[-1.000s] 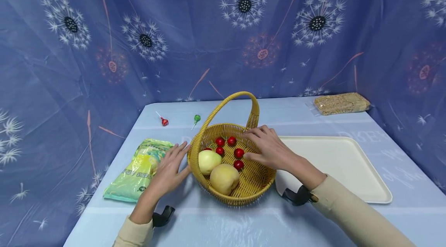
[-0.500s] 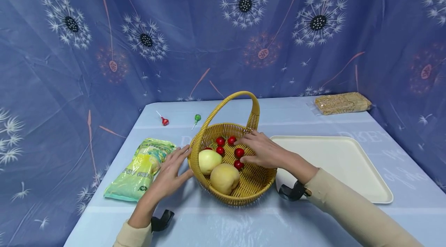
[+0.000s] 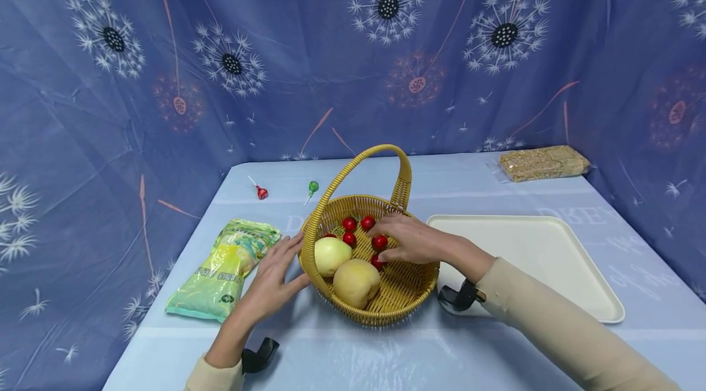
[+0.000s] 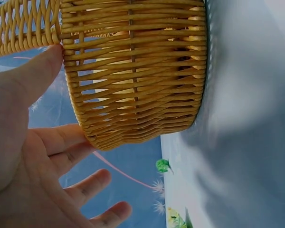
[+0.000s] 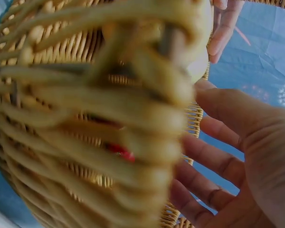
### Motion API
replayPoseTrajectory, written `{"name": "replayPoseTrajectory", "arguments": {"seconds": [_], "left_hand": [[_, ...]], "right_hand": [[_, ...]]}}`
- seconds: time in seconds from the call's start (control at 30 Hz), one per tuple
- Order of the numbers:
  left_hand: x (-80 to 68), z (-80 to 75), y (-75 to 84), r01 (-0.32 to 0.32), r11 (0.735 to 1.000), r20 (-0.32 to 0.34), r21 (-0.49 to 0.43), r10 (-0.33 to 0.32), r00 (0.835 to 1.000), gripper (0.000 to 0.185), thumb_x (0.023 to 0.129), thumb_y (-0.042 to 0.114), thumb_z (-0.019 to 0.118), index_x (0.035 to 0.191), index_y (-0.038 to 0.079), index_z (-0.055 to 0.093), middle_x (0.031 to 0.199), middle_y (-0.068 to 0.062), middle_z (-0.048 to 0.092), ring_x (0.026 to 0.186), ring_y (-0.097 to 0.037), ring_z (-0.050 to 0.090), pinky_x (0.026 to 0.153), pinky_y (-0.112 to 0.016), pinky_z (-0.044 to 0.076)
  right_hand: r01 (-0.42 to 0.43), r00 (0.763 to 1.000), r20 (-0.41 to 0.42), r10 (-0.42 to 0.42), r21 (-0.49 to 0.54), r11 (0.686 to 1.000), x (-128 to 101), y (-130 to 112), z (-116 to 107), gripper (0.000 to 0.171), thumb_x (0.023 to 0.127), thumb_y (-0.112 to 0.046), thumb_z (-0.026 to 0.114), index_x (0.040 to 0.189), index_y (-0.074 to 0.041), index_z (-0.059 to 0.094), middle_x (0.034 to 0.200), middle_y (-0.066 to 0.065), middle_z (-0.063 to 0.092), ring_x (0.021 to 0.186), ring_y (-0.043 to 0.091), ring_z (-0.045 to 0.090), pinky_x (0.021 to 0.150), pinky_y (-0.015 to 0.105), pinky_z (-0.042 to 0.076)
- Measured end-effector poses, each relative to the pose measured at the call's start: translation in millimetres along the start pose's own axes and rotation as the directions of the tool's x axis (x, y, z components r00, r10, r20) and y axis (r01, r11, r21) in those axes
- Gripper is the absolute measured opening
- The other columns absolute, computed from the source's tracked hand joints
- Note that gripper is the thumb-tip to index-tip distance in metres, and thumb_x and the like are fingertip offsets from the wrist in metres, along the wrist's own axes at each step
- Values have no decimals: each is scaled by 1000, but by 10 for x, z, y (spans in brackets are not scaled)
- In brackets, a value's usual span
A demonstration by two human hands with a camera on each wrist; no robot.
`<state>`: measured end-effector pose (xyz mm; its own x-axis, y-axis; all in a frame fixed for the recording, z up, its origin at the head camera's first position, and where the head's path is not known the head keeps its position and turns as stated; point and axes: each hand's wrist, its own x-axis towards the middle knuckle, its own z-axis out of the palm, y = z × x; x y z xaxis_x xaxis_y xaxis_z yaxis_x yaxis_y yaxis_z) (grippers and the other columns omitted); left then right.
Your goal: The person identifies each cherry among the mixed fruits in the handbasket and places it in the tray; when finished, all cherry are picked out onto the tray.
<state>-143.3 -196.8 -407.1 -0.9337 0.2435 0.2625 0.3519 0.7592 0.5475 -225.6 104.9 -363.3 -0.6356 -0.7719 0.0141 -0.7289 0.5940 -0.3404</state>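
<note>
The right hand (image 3: 415, 239) is down inside the wicker basket (image 3: 402, 293), fingers spread and only loosely bent, the tips just about on one of the small red fruits (image 3: 379, 241); nothing is pinched between them that I can see. That fruit lies right at the fingertips, toward the middle of the basket floor, and another red one (image 3: 377, 261) sits half hidden under the thumb side of the hand. Three more red ones (image 3: 348, 223) lie a little further off, toward the far left of the basket.

The left hand (image 3: 274, 277) rests flat against the outside of the basket's left wall, fingers straight and apart, thumb up near the rim; the left wrist view shows the thumb (image 4: 35, 76) touching the weave there, curled round nothing.

Inside, nearer the person, a pale green fruit (image 3: 331, 255) and a yellow pear-like fruit (image 3: 355, 282) lie touching each other.

Just right of the basket is a cream tray (image 3: 551, 262). Left of it lies a green packet (image 3: 223, 268). Farther back are a red lollipop (image 3: 261, 192) and a green lollipop (image 3: 312, 187), and a packet of something brown (image 3: 543, 163) lies at the far right corner of the table (image 3: 419, 354).
</note>
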Motion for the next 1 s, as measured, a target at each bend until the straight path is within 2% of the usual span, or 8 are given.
{"name": "replayPoseTrajectory", "arguments": {"seconds": [0.33,0.6,0.8,1.0], "left_hand": [[-4,-2,6,-1,1000,3,-25,1,1000,70,83,32,70,143,10,41,151,-9,36,140,-35,27,109,-63,18],[1,-1,9,-2,999,11,-36,2,1000,71,84,32,69,144,12,39,152,-9,35,139,-35,30,108,-62,18],[7,6,15,-8,999,14,-32,9,1000,70,84,34,68,145,13,39,152,-9,35,138,-36,31,108,-63,19],[3,-3,19,-1,1000,17,-23,1,1000,71,84,34,68,145,13,38,153,-8,35,138,-37,32,107,-63,20]], "right_hand": [[48,996,74,-49,15,999,120,-27,-128,41,87,-30,67,124,-14,61,121,3,64,115,19,56,97,41,45],[109,989,100,-109,2,994,283,-2,-165,41,85,-27,69,122,-11,62,117,5,65,109,18,60,93,40,46],[86,988,132,-84,-15,996,408,36,-184,41,86,-26,68,123,-10,61,113,6,64,104,19,59,91,36,45],[58,973,224,-53,-14,998,460,44,-139,41,86,-27,69,123,-13,61,116,4,63,106,18,58,92,37,45]]}}
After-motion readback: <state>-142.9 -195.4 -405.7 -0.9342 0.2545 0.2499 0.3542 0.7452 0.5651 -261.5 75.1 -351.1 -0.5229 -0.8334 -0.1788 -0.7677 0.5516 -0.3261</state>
